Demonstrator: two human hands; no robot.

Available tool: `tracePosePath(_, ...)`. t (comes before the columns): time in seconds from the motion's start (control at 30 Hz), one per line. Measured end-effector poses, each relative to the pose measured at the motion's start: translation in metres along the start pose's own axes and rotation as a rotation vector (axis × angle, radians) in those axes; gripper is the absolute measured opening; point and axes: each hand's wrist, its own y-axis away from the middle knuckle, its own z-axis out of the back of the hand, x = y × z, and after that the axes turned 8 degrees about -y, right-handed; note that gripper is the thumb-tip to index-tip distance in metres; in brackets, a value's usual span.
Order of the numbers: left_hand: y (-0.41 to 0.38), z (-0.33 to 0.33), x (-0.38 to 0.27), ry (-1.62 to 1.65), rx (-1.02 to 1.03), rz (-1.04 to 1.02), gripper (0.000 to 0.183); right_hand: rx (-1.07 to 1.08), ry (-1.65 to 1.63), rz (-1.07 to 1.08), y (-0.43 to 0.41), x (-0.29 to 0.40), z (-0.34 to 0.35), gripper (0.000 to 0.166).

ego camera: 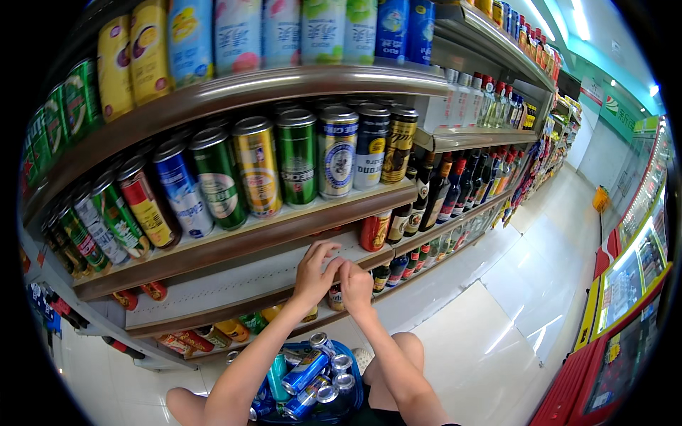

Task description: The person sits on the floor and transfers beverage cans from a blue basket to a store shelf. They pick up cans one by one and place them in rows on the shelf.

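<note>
My left hand [314,274] and my right hand [356,287] meet at the fingertips in front of a low shelf [213,290]. No can shows in either hand. The left fingers are bent and apart; the right ones are curled in, and their inner side is hidden. Just beyond stands a red and gold can [375,231] at the shelf's right end. Between my knees is a blue basket [356,367] filled with drink cans, among them a blue can [305,371] and a teal can [277,378] lying tilted. My forearms pass above the basket.
Above, a shelf edge [256,239] carries a row of beer cans [297,160], with more cans [237,37] higher up. Several cans [200,341] line the bottom shelf. Glass bottles [439,191] stand to the right. A tiled aisle [479,314] separates them from a red and yellow display cooler [628,298].
</note>
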Motion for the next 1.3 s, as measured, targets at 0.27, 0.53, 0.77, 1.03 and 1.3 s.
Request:
tracePosePath(0.27,-0.058,-0.090,0.034,-0.174,0.024,-0.159,0.072,-0.223,-0.035,-0.058,-0.039,-0.058,0.022,0.046)
tracePosePath(0.53,-0.089,-0.119,0.033,-0.059,0.066,-0.083,0.063,-0.193,-0.020,-0.060,-0.049,-0.081,0.014,0.068)
tracePosePath(0.77,-0.102,-0.120,0.022,-0.095,0.035,-0.086,0.067,-0.191,-0.001,-0.025,-0.048,-0.084,0.009,0.076)
tracePosePath(1.03,-0.085,-0.107,0.022,-0.020,-0.074,-0.038,0.070,-0.207,0.060,-0.024,-0.044,-0.073,0.007,0.084)
tracePosePath(1.3,-0.055,-0.083,0.005,0.172,-0.226,0.128,0.078,-0.211,0.062,0.026,-0.041,-0.067,0.010,0.084)
